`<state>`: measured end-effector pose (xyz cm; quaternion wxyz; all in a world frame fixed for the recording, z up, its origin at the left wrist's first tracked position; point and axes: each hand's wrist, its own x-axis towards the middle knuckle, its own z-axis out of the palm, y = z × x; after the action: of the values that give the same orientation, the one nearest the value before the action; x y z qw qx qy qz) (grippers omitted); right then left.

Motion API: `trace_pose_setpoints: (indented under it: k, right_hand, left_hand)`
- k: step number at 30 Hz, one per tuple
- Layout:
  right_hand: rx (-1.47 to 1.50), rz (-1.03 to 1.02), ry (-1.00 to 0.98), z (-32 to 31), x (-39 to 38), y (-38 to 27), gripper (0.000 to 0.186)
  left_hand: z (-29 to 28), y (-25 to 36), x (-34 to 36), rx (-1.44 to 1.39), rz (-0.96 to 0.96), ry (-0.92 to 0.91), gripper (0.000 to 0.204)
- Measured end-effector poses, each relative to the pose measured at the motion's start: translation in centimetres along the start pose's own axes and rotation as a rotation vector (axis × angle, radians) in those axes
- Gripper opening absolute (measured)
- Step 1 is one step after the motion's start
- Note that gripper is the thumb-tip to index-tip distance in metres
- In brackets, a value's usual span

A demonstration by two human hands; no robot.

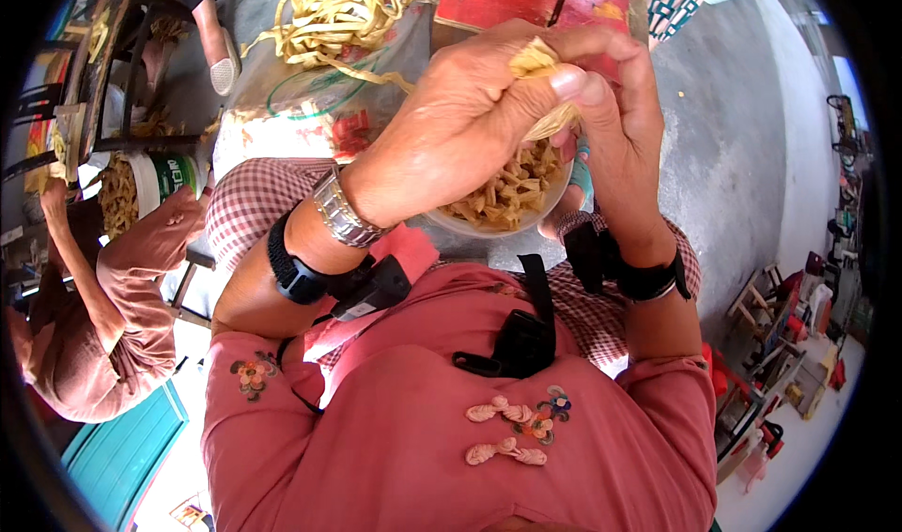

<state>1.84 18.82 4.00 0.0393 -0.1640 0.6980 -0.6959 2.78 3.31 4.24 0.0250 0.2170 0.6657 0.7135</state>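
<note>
Yellow strip (533, 59) between left fingers (540, 96) and right fingers (605, 115), tight in their pinch.

A small, informal workshop, possibly set up in a home. Flat, pale-yellow strips (343, 15) lie heaped beyond the wearer's lap, and short folded yellow pieces (512, 192) fill a round white bowl (507, 231). At left, a seated co-worker in brown clothing (141, 278) is near a white bucket with a green label (150, 179) holding similar pieces, which suggests shared handwork. A smooth grey floor (733, 147), a teal panel resembling a door (132, 447) and small wooden furniture (752, 299) amid household clutter look domestic.
</note>
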Motion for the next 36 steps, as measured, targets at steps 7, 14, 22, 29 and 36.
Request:
trace_pose_setpoints:
  k: [7,14,22,29,36]
  right_hand:
    - [-0.100,-0.113,0.020,-1.8,-0.2,0.8,0.030]
    - [-0.165,-0.021,0.146,-4.7,0.1,1.9,0.025]
    - [-0.255,-0.070,0.040,-3.8,0.1,1.4,0.018]
    - [-0.047,0.452,-0.352,-2.0,0.0,-2.0,0.033]
    - [-0.021,0.311,-0.402,-1.6,-0.2,-0.5,0.028]
  left_hand:
    - [-0.4,1.7,0.1,-0.626,-0.270,-0.014,0.053]
    - [-3.8,1.5,0.4,-0.683,-0.206,0.034,0.052]
    - [-2.2,0.9,0.1,0.038,-0.442,0.224,0.041]
    - [-1.4,1.7,0.3,-0.119,-0.387,0.231,0.023]
    - [-1.3,1.7,0.5,-0.269,-0.346,0.082,0.019]
